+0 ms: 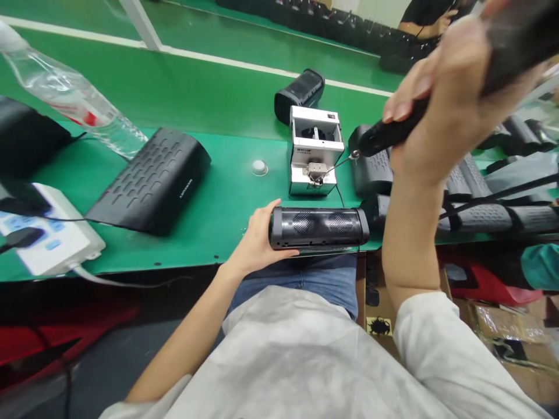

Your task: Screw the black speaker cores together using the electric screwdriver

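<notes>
Nearest, a pale grey sleeve [279,355] and blue jeans [297,285] fill the bottom of the view, just below the front edge of the green desk [227,244]. At that edge, the left grip [259,238] is closed around one end of a black cylindrical speaker [321,228], which lies on its side with 2 round grilles facing up. The right grip [445,99] is raised and clamped around a black electric screwdriver [393,131], its bit end angled down and well apart from the speaker in the left grip. That tip hangs just beside a black ribbed speaker [371,163] and a thin dark wire [343,163].

At the front left corner of the desk sits a white power strip [52,233], with a black speaker with a dimpled face [151,180] lying just beyond it. Toward the middle are a small white disc [259,167] and a white metal screw feeder [314,151], with a black speaker [301,96] behind it. More ribbed speakers [478,215] crowd the right end. A clear plastic water bottle [65,87] lies toward the far left, and another person's arm [428,20] shows past the far edge.
</notes>
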{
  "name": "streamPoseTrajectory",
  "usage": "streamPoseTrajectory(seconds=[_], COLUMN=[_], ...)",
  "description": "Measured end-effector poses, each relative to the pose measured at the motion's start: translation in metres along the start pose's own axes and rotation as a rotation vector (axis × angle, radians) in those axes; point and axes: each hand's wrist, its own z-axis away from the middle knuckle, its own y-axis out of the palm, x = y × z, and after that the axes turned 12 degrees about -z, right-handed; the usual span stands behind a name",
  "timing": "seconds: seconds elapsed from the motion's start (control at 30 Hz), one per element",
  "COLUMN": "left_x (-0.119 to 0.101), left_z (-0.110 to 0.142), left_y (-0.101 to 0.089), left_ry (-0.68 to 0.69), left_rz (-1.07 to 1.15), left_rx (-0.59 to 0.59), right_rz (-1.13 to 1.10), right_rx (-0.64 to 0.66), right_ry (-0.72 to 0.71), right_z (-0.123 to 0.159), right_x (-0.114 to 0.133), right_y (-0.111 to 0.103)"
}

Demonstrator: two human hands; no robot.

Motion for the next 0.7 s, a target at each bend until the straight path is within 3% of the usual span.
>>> streamPoseTrajectory(seconds=[0.03,0.07,0.1,0.17,0.27,0.43,0.57,0.7], left_x=[-0.001,-0.002,-0.003,-0.003,-0.001,0.002,0.0,-0.003], left_z=[0.0,0.0,0.001,0.002,0.003,0.003,0.003,0.003], left_y=[0.002,0.004,0.005,0.007,0.008,0.01,0.01,0.008], left_ry=[0.0,0.004,0.01,0.03,0.06,0.091,0.083,0.071], left_rz=[0.026,0.049,0.07,0.106,0.14,0.132,0.124,0.141], left_rx=[0.007,0.013,0.014,0.014,0.025,0.02,0.015,0.016], right_rz=[-0.104,-0.142,-0.132,-0.061,0.04,0.077,0.082,0.091], right_rx=[-0.093,-0.145,-0.147,-0.115,-0.046,-0.059,-0.111,-0.085], right_ry=[-0.232,-0.348,-0.374,-0.312,-0.206,-0.197,-0.2,-0.226], right_z=[-0.001,-0.001,0.001,0.006,0.011,0.01,0.01,0.011], right_x=[-0.018,-0.033,-0.045,-0.059,-0.062,-0.06,-0.057,-0.061], right_y=[0.02,0.036,0.048,0.059,0.054,0.047,0.054,0.06])
